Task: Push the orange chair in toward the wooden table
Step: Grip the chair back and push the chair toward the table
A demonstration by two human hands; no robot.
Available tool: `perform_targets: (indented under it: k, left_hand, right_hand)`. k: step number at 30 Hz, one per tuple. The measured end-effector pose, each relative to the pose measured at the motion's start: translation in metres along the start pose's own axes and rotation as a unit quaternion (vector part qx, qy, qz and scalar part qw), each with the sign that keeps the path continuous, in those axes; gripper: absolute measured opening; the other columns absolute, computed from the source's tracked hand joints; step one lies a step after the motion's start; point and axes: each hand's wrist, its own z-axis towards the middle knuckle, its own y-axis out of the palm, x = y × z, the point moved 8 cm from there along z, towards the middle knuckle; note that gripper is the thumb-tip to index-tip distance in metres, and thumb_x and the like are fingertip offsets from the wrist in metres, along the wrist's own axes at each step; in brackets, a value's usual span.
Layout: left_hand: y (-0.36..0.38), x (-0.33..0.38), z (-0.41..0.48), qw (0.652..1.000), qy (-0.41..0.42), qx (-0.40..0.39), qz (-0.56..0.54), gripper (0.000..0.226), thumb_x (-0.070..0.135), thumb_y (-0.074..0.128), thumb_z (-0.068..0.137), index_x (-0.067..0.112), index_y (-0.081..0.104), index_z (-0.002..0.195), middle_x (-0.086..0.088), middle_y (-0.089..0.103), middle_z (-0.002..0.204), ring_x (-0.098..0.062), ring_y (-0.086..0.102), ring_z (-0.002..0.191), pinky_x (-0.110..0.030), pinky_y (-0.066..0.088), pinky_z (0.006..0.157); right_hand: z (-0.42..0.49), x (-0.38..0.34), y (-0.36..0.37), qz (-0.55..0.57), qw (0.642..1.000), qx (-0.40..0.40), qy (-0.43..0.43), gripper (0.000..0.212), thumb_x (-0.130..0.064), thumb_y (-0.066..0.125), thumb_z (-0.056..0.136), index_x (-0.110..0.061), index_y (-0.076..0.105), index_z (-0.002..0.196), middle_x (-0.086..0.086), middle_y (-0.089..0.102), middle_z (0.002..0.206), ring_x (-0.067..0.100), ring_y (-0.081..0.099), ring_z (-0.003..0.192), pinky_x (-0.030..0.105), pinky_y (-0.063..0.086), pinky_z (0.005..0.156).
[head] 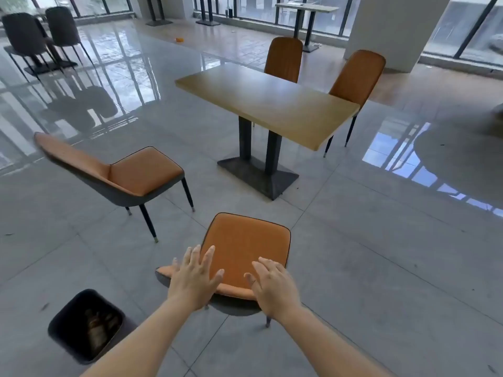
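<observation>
Orange chair (246,240), one of four, near one wooden table (266,102)

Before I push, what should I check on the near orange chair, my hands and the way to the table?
1. The left hand on the backrest of the near orange chair: fingers spread over its top edge, contact cannot tell.
2. The right hand on the backrest: same, cannot tell.
3. The floor between chair and wooden table free: ok.
4. The seat aimed at the table: points near its pedestal base, ok.
5. The second orange chair out of the path: stands off to the left, ok.
6. The black bin out of the way: behind the chair, by the left forearm, ok.
</observation>
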Motion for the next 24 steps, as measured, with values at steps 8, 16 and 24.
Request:
perform_targets:
  k: [8, 16, 24]
  left_hand:
    - [0.02, -0.009, 0.005, 0.999, -0.003, -0.003, 0.044, 0.077, 0.066, 0.005, 0.087, 0.031, 0.02, 0.154, -0.009, 0.025, 0.163, -0.03, 0.024, 0.148, -0.058, 0.026, 0.115]
    - [0.016, -0.01, 0.012, 0.999, 0.023, -0.009, 0.039, 0.068, 0.064, 0.012, 0.088, 0.04, 0.026, 0.15, -0.005, 0.037, 0.158, -0.027, 0.036, 0.143, -0.055, 0.039, 0.108]
    - [0.016, -0.029, 0.025, 0.992, 0.119, 0.004, 0.035, 0.065, 0.066, 0.02, 0.09, 0.035, 0.042, 0.144, -0.009, 0.048, 0.149, -0.029, 0.045, 0.135, -0.05, 0.044, 0.101]
  right_hand:
    - [0.005, -0.003, 0.044, 0.026, 0.999, -0.04, -0.005, 0.063, -0.06, 0.019, 0.101, -0.022, 0.048, 0.142, 0.001, 0.042, 0.154, 0.024, 0.034, 0.143, 0.039, 0.028, 0.118]
    - [0.012, -0.004, 0.049, 0.035, 0.996, 0.029, 0.076, 0.043, -0.048, 0.029, 0.101, -0.024, 0.061, 0.117, -0.003, 0.063, 0.117, 0.02, 0.055, 0.103, 0.033, 0.046, 0.085]
    - [0.017, -0.01, 0.048, -0.009, 0.987, 0.112, 0.114, 0.034, -0.032, 0.035, 0.097, -0.023, 0.065, 0.108, -0.004, 0.066, 0.108, 0.02, 0.059, 0.093, 0.035, 0.051, 0.077]
